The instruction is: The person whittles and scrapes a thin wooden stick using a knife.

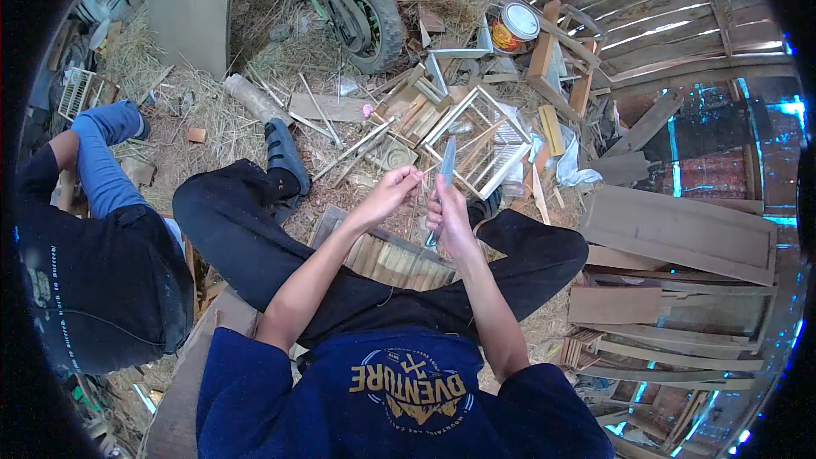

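Near the middle of the head view, my right hand (452,208) is wrapped round the handle of a knife (447,163), whose blade points up and away from me. Just to its left, my left hand (393,195) is closed in a pinch on a thin wooden stick (429,169), which reaches toward the blade. Both hands are above a low slatted wooden piece (395,260) lying between my legs. Beyond the knife lies a white-framed wooden rack (489,143) among loose sticks.
Another person (102,263) sits close on the left. Farther off are a small wheel (374,27), a paint bucket (516,25) and a wooden frame (552,68). Boards (680,232) lean at the right by the plank wall. Straw and wood scraps cover the ground.
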A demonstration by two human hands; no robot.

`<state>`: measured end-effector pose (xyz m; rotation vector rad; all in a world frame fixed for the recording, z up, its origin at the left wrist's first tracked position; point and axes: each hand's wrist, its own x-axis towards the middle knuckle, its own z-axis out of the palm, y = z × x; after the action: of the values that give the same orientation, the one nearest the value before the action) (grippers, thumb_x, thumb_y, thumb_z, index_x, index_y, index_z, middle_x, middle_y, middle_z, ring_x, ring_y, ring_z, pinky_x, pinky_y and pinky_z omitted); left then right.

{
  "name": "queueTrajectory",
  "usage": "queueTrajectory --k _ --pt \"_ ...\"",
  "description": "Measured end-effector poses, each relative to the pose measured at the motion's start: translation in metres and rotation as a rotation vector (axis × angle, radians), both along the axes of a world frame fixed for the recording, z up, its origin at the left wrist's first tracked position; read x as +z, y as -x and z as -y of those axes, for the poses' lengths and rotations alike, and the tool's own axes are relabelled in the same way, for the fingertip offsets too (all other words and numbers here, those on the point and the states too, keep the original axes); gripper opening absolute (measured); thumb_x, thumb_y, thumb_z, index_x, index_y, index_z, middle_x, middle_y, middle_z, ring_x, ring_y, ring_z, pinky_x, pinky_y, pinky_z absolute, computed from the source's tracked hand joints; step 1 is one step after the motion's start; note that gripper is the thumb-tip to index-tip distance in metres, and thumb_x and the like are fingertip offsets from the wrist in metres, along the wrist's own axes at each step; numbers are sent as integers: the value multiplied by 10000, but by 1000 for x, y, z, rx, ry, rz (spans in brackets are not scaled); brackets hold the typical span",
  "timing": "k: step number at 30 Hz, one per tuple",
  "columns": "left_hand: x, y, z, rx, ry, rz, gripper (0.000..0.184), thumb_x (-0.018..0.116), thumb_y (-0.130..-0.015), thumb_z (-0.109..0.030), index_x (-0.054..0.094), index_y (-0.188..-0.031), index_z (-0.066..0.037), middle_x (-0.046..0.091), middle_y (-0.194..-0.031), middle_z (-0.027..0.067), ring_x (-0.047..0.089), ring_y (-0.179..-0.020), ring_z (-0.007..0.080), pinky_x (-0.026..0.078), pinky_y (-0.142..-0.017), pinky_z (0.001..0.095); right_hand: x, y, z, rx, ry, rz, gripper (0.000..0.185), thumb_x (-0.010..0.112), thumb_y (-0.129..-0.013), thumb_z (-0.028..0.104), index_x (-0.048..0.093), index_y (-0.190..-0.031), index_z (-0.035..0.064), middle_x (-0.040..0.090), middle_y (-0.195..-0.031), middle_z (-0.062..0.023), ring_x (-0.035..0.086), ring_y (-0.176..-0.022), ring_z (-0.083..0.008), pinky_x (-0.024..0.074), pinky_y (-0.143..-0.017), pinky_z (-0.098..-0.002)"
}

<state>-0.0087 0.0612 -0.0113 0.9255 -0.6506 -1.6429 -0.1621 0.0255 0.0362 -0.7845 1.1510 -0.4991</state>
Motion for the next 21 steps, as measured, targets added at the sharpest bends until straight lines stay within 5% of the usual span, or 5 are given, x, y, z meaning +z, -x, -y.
queueTrajectory --k 6,9,10,13,21 --pt "-13 6 -1 -53 60 58 229 502 -1049 -297 584 -937 -116 412 -746 -93 360 -658 32 294 -585 219 -31 8 0 134 550 -274 345 562 -1009 439 570 -954 99 400 -593 81 359 -451 2 292 -396 -202" --pt "-20 12 -2 -56 106 28 226 498 -1051 -297 585 -940 -119 419 -744 -93 356 -652 34 289 -581 221 -49 11 0 134 540 -407 440 541 -1022 432 626 -902 18 488 -654 28 446 -629 -85 393 -575 -330" --pt "-20 12 -2 -53 120 14 229 494 -1052 -300 585 -941 -121 421 -741 -94 356 -650 33 285 -579 221 -48 8 -2 143 557 -398 483 478 -1038 475 608 -892 33 455 -612 30 441 -567 -62 369 -502 -276" --pt "-5 6 -4 -59 34 1 243 475 -1058 -314 582 -947 -126 422 -728 -98 353 -638 33 270 -570 221 -15 0 -5 135 195 -230 486 460 -1033 508 568 -867 64 405 -589 48 406 -479 -42 315 -413 -223" --pt "0 5 -2 -66 -3 -51 243 456 -1063 -317 563 -935 -141 414 -708 -105 350 -626 31 257 -569 217 0 3 3 156 -96 40 495 449 -1013 560 438 -774 127 293 -551 70 248 -377 -30 186 -337 -220"
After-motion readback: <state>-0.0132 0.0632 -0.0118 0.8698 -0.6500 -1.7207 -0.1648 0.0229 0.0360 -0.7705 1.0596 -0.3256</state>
